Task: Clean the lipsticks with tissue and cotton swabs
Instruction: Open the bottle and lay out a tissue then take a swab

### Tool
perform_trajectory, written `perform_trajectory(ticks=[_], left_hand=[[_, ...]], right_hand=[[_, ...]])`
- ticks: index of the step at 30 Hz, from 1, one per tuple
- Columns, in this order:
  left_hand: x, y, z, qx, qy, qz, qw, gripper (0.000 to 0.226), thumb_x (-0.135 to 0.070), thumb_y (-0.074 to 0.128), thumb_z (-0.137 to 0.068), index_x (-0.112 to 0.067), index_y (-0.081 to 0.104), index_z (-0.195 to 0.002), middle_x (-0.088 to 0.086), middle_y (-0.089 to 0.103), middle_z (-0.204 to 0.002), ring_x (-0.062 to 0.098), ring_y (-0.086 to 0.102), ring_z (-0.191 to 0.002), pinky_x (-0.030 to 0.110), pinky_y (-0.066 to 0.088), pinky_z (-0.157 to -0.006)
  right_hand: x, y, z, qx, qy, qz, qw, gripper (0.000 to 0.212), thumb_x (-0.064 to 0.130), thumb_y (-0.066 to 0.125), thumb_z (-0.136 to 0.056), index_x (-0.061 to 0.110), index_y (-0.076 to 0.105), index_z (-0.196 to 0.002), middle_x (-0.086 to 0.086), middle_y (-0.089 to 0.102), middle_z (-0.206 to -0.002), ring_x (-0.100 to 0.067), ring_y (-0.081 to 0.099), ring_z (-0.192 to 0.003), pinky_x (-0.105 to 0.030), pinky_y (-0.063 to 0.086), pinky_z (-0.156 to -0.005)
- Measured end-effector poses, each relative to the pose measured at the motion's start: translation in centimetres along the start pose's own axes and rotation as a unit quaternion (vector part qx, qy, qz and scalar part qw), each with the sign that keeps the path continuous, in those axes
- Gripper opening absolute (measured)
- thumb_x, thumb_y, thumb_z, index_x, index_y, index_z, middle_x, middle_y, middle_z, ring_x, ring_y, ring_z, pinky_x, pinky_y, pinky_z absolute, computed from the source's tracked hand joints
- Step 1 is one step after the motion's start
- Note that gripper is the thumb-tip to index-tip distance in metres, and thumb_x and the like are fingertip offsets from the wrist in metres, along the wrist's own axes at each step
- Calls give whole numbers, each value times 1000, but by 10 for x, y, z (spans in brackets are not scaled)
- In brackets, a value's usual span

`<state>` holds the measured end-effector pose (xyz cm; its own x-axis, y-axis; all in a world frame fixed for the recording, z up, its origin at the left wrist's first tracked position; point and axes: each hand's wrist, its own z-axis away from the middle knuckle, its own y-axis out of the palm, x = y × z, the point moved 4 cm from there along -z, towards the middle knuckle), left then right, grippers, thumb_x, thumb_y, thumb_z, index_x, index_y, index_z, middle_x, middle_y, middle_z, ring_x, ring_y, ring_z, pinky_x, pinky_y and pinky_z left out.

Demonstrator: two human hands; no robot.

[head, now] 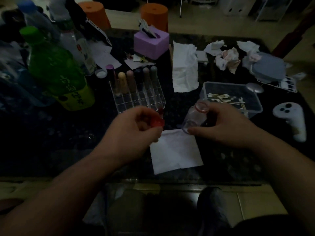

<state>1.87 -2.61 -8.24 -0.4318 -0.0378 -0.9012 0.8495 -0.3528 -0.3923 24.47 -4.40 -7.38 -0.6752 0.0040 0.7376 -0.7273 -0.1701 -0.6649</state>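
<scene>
My left hand [136, 123] grips a small red cap [157, 122] just above the near edge of the clear acrylic lipstick rack [136, 97]. My right hand [219, 124] holds a small clear bottle [196, 116] with an open pinkish mouth, tilted to the left. A flat white tissue [175, 150] lies on the dark table below both hands. Several capped lipsticks [131, 80] stand in the rack's back row. A clear tub of cotton swabs [228, 97] sits behind my right hand.
A green bottle [56, 70] and clear bottles [75, 41] stand at the left. A purple tissue box [151, 41] is at the back, an unfolded tissue [184, 68] beside it, crumpled used tissues [228, 55] at the back right. A white controller [291, 118] lies at the right.
</scene>
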Motion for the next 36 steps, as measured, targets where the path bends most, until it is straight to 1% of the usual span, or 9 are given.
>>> perform_trajectory(ticks=[2, 5, 8, 13, 18, 22, 27, 33, 36], left_hand=[[-12, -13, 5, -6, 7, 88, 996, 28, -8, 75, -83, -24, 67, -105, -6, 76, -88, 7, 73, -76, 16, 56, -66], [-17, -20, 9, 13, -5, 182, 983, 35, -3, 75, -76, -20, 70, -106, -3, 78, -91, 15, 75, -79, 16, 56, -68], [-16, -12, 9, 32, -21, 227, 973, 41, -3, 77, -63, -17, 72, -101, 1, 78, -91, 15, 75, -81, 19, 57, -69], [-20, -4, 7, 40, -6, 210, 977, 40, 3, 80, -67, -17, 72, -101, 2, 78, -91, 16, 75, -86, 23, 58, -75], [-27, -4, 11, 44, 15, 207, 977, 40, -11, 82, -62, -15, 73, -101, 3, 78, -92, 18, 75, -89, 28, 60, -81], [-31, -4, 12, 36, 21, 214, 976, 37, -15, 83, -60, -18, 74, -96, 3, 78, -90, 18, 76, -87, 30, 61, -80], [-34, -7, 12, 16, 42, 204, 978, 35, -13, 84, -62, -22, 74, -94, -1, 78, -89, 14, 75, -86, 26, 60, -79], [-33, -7, 13, 23, 38, 198, 979, 34, -11, 84, -64, -22, 74, -95, -1, 78, -90, 14, 75, -88, 28, 60, -80], [-33, -6, 13, 28, 36, 217, 975, 35, -10, 83, -61, -20, 74, -93, 1, 78, -90, 16, 76, -87, 26, 60, -79]], right_hand=[[11, -11, 5, -18, -19, -10, 1000, 22, 27, 82, -78, 33, 70, -95, 20, 72, -91, 6, 67, -84, -8, 48, -74], [24, -22, 13, -38, -43, -26, 998, 33, 29, 81, -75, 28, 67, -105, 14, 72, -97, 0, 69, -90, -18, 54, -80], [35, -25, 18, -36, -63, -39, 997, 39, 31, 80, -70, 23, 64, -105, 14, 71, -97, -3, 69, -91, -24, 57, -80], [46, -22, 24, -7, -83, -25, 996, 42, 37, 79, -69, 27, 63, -107, 14, 71, -102, -4, 69, -97, -28, 58, -84], [45, -26, 26, -8, -94, 17, 995, 49, 45, 76, -67, 38, 64, -115, 18, 69, -109, -2, 66, -102, -29, 58, -83], [43, -36, 29, -16, -109, 8, 994, 50, 41, 75, -68, 45, 63, -116, 23, 68, -112, -3, 66, -103, -26, 58, -78], [41, -42, 29, -24, -140, 72, 987, 52, 35, 75, -74, 33, 62, -125, 15, 66, -115, -12, 65, -105, -32, 57, -78], [36, -42, 27, -34, -170, 82, 981, 54, 31, 77, -75, 35, 61, -126, 10, 64, -115, -16, 65, -101, -41, 58, -75], [36, -44, 28, -34, -173, 83, 981, 55, 27, 79, -74, 32, 62, -126, 8, 64, -115, -19, 65, -102, -41, 58, -74]])
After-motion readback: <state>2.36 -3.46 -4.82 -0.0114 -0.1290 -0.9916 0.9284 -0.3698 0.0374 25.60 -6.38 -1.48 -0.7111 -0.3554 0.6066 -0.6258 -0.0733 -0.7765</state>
